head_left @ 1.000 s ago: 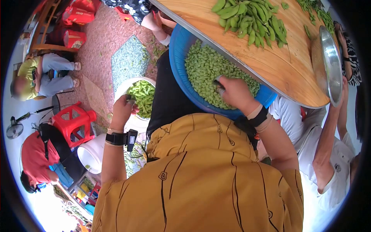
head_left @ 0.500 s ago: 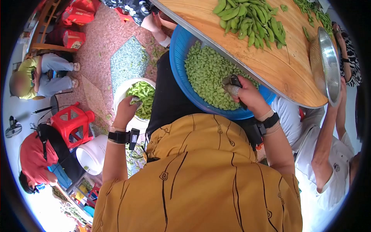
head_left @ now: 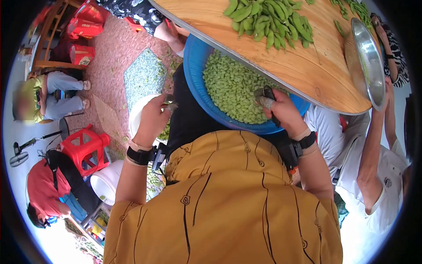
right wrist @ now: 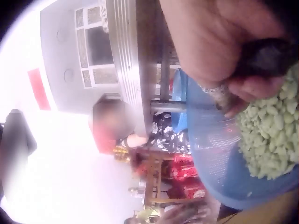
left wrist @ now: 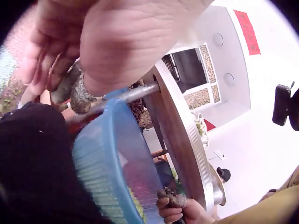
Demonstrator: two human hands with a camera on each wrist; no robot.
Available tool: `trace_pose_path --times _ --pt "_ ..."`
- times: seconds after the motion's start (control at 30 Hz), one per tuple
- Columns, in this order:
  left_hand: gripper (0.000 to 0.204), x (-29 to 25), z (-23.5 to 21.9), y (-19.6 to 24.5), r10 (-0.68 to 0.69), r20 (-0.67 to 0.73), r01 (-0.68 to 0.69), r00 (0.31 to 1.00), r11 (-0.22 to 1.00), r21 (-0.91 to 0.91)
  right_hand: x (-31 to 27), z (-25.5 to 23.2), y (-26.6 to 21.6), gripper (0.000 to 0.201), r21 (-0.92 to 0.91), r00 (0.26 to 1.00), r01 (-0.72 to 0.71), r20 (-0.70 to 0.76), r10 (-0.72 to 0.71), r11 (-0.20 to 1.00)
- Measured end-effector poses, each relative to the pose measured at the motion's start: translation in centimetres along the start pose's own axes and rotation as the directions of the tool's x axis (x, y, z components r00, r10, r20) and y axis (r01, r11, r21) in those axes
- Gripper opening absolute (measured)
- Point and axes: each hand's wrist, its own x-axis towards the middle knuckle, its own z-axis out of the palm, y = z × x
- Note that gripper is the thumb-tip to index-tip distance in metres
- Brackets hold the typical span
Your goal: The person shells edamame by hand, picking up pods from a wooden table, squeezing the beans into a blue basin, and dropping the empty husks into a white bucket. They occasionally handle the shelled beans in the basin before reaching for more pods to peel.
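Note:
My right hand (head_left: 288,113) grips a black, elongated tool (right wrist: 265,57) over the shelled green beans (head_left: 233,86). The tool's working end is hidden by the fingers. Those beans fill much of a blue plastic basket (head_left: 192,66) on my lap. My left hand (head_left: 151,118) is at the white bucket (head_left: 135,115), its fingertips by my dark trouser leg. Its fingers are loosely bent, with nothing visible between them. Grey wrapping covers the left thumb tip (left wrist: 83,97). Green pods (head_left: 165,132) partly show in the bucket beneath that hand.
A wooden tabletop (head_left: 334,81) with a metal edge overhangs the basket, bearing a pile of pods (head_left: 270,24). A person at right touches a metal bowl (head_left: 367,64) at its edge. A red stool (head_left: 85,147) and a second white bucket (head_left: 107,182) stand left.
My left hand has risen from the pods in the bucket and shifted right toward my leg. The right hand first moved right over the beans, then stayed there with the black tool.

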Motion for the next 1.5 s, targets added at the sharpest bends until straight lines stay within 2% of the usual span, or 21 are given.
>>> trace_pose_path --times 0.07,0.2,0.33,0.37,0.4,0.47,0.5,0.53,0.57,0.6,0.63,0.67,0.73,0.77,0.83,0.93,1.13,1.27,1.33,1.43,1.5 --pt "0.036 0.1 -0.4 3.1 0.032 0.006 -0.032 0.999 0.999 -0.038 -0.7 -0.2 0.5 0.015 0.124 1.0 0.007 -0.002 -0.007 0.992" --pt "0.039 1.0 -0.3 4.6 0.178 -0.005 -0.178 0.984 0.979 -0.103 -4.8 -1.4 -0.5 0.019 0.093 0.998 0.056 -0.035 -0.053 0.994" --pt "0.037 1.6 -0.9 9.3 0.165 -0.055 -0.174 0.985 0.958 -0.228 -11.0 -4.3 0.8 0.023 0.131 0.979 0.024 -0.206 0.003 0.991" --pt "0.035 1.7 -1.0 10.2 0.187 -0.082 -0.203 0.979 0.938 -0.282 -12.4 -5.6 2.1 0.023 0.266 0.969 0.05 -0.248 0.018 0.963" --pt "0.034 1.9 -1.0 11.0 0.203 -0.107 -0.228 0.973 0.914 -0.336 -13.7 -7.3 4.6 0.023 0.395 0.959 0.076 -0.28 0.041 0.916" --pt "0.032 2.5 -1.2 12.8 0.296 -0.184 -0.341 0.937 0.889 -0.305 -15.1 -12.8 13.6 0.019 0.851 0.992 0.099 -0.127 0.018 0.515" --pt "0.032 2.7 -1.8 14.4 0.437 -0.23 -0.475 0.869 0.869 -0.142 -15.6 -13.8 18.8 0.016 0.177 0.912 0.019 -0.407 0.056 0.984" --pt "0.032 3.0 -2.2 15.8 0.571 -0.252 -0.584 0.781 0.811 0.03 -15.6 -14.4 21.7 0.013 -0.561 0.788 -0.283 -0.598 -0.144 0.778" --pt "0.033 3.3 -2.1 16.8 0.622 -0.298 -0.635 0.725 0.77 0.063 -15.6 -12.3 20.3 0.014 -0.662 0.737 -0.504 -0.664 -0.123 0.555" --pt "0.033 4.0 -1.9 17.7 0.625 -0.307 -0.639 0.718 0.767 0.066 -15.6 -10.0 18.2 0.014 -0.678 0.673 -0.681 -0.728 -0.129 0.278" --pt "0.034 4.7 -1.6 18.6 0.665 -0.351 -0.662 0.659 0.735 0.148 -15.7 -9.9 18.6 0.017 -0.701 0.703 -0.512 -0.674 -0.227 0.496" --pt "0.034 5.3 -1.4 19.5 0.703 -0.385 -0.674 0.598 0.701 0.233 -15.6 -10.4 18.4 0.017 -0.708 0.703 -0.506 -0.67 -0.239 0.493" --pt "0.028 6.2 -0.7 20.7 0.695 -0.42 -0.655 0.583 0.708 0.263 -15.4 -8.8 16.0 0.018 -0.648 0.737 -0.325 -0.63 -0.245 0.688" --pt "0.024 6.6 -0.4 21.0 0.65 -0.378 -0.571 0.659 0.759 0.312 -14.6 -8.8 15.9 0.015 -0.617 0.734 -0.235 -0.619 -0.279 0.751" --pt "0.018 7.1 0.2 21.9 0.542 -0.319 -0.41 0.778 0.822 0.396 -14.1 -7.6 12.6 0.016 -0.664 0.742 -0.226 -0.592 -0.316 0.713" --pt "0.017 7.3 0.5 22.3 0.511 -0.339 -0.384 0.79 0.843 0.377 -13.9 -5.6 7.6 0.018 -0.734 0.755 -0.165 -0.524 -0.394 0.659" --pt "0.018 7.6 0.3 22.2 0.578 -0.356 -0.467 0.734 0.811 0.353 -12.6 -3.1 0.6 0.017 -0.682 0.807 0.156 -0.329 -0.49 0.715" --pt "0.02 7.0 0.0 22.6 0.55 -0.363 -0.438 0.752 0.829 0.348 -11.8 -2.1 -1.8 0.019 -0.679 0.795 0.221 -0.291 -0.533 0.7" --pt "0.023 7.0 -0.1 23.0 0.584 -0.427 -0.44 0.69 0.808 0.392 -11.2 -1.8 -2.5 0.021 -0.672 0.802 0.278 -0.231 -0.552 0.686" --pt "0.025 7.8 0.7 22.7 0.621 -0.392 -0.452 0.679 0.774 0.443 -10.1 -1.3 -3.5 0.022 -0.724 0.797 0.338 -0.12 -0.592 0.602" --pt "0.025 7.6 0.8 23.0 0.582 -0.387 -0.419 0.715 0.8 0.429 -9.5 -0.9 -3.9 0.022 -0.741 0.779 0.368 -0.084 -0.622 0.561"
